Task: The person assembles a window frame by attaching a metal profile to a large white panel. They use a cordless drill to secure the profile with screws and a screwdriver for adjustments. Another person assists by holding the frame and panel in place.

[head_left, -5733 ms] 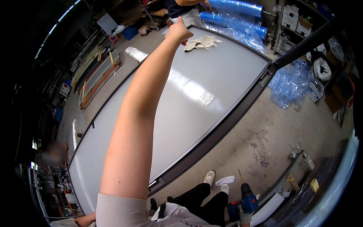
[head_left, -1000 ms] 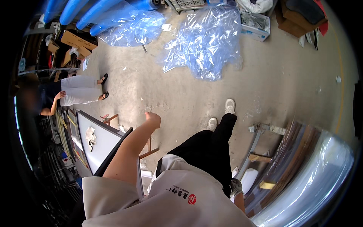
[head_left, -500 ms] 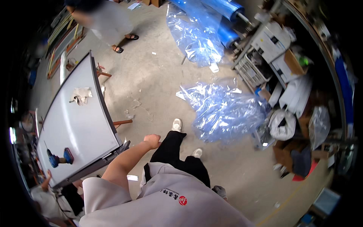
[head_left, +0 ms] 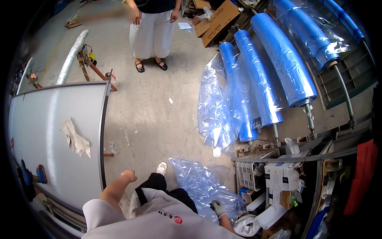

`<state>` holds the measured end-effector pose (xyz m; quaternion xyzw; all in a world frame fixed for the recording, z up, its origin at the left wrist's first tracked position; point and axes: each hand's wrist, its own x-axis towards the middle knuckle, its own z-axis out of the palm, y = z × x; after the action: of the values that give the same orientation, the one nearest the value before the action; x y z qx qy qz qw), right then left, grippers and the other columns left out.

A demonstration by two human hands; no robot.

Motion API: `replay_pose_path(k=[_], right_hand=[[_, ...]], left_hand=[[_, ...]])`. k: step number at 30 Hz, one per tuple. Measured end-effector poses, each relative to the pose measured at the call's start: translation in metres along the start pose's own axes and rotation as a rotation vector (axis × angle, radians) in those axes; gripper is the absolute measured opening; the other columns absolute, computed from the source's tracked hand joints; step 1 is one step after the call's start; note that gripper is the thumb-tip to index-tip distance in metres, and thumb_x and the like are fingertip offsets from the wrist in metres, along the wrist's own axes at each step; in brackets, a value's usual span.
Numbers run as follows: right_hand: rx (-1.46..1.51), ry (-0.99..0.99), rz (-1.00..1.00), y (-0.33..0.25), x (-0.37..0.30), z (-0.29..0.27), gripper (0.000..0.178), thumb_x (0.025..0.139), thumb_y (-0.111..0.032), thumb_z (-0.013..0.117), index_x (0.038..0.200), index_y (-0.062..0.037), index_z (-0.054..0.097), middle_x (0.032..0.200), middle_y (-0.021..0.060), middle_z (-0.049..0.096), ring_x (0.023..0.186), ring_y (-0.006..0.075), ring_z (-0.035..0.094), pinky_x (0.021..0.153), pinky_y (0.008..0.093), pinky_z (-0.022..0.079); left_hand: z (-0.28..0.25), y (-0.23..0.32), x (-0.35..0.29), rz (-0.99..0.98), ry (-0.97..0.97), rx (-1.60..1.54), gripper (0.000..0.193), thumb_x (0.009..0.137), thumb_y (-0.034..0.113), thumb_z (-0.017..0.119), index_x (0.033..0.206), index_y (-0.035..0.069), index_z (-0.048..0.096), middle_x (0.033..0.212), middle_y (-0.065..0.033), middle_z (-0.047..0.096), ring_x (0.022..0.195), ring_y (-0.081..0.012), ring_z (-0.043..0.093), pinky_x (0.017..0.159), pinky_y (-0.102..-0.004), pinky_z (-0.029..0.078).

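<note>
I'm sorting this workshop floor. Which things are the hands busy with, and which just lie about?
In hand:
right hand at the crumpled plastic sheet
left hand, empty, beside the white panel

Lying about:
rag
blue film rolls
cardboard boxes

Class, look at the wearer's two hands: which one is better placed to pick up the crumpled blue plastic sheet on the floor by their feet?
Right, probably. The gloved right hand is already at the crumpled blue plastic sheet; the bare left hand is raised beside the white panel, away from it.
</note>
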<state>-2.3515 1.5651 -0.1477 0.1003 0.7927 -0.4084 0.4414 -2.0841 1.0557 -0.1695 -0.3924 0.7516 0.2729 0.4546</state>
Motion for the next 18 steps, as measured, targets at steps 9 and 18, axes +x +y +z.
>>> replay_pose_path(k=[9, 18], right_hand=[[-0.557, -0.209, 0.157, -0.164, 0.129, 0.002, 0.045, 0.08, -0.038, 0.063, 0.104, 0.0, 0.062, 0.087, 0.0117, 0.067, 0.074, 0.0224, 0.064, 0.068, 0.0334, 0.051], [-0.618, -0.153, -0.039, -0.323, 0.423, -0.006, 0.04, 0.074, -0.042, 0.065, 0.093, -0.0077, 0.07, 0.087, 0.0152, 0.068, 0.082, 0.0274, 0.065, 0.075, 0.0352, 0.05]], left_hand=[[-0.257, 0.182, 0.088, 0.328, 0.259, -0.144, 0.043, 0.079, 0.039, 0.056, 0.112, 0.011, 0.06, 0.109, -0.0129, 0.062, 0.102, -0.0303, 0.058, 0.086, -0.0416, 0.048], [-0.456, 0.244, 0.198, 0.478, 0.389, -0.138, 0.04, 0.079, 0.037, 0.059, 0.106, 0.008, 0.062, 0.089, -0.0126, 0.067, 0.087, -0.0291, 0.063, 0.079, -0.0387, 0.05]])
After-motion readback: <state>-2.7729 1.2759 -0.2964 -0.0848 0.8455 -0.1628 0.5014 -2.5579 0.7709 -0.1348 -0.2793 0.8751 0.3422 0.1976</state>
